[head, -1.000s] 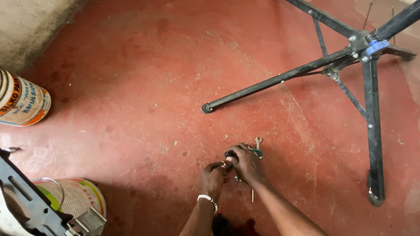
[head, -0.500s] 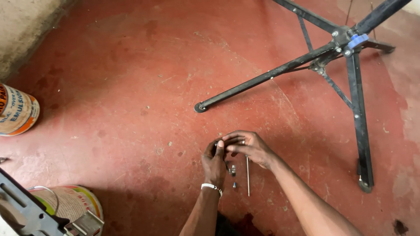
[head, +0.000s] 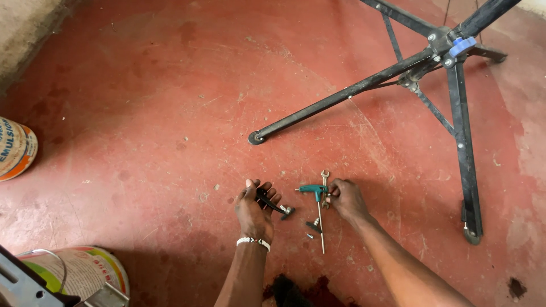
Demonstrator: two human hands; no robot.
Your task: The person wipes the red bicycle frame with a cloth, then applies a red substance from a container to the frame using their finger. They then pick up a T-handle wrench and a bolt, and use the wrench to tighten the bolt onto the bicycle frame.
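Low over the red concrete floor point(head: 142, 113), the left hand point(head: 255, 213) closes its grip on a short black-handled metal tool point(head: 274, 205), while the right hand point(head: 347, 199) pinches a small steel spanner point(head: 325, 183) beside the teal T-handled key point(head: 315, 196), keeping loose parts within reach.

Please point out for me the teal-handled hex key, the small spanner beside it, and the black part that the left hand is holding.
teal-handled hex key point(head: 313, 189): head view, on its teal handle.
small spanner point(head: 325, 174): head view, on its upper open end.
black part point(head: 267, 201): head view, on the dark bar, held by the left hand point(head: 253, 213).
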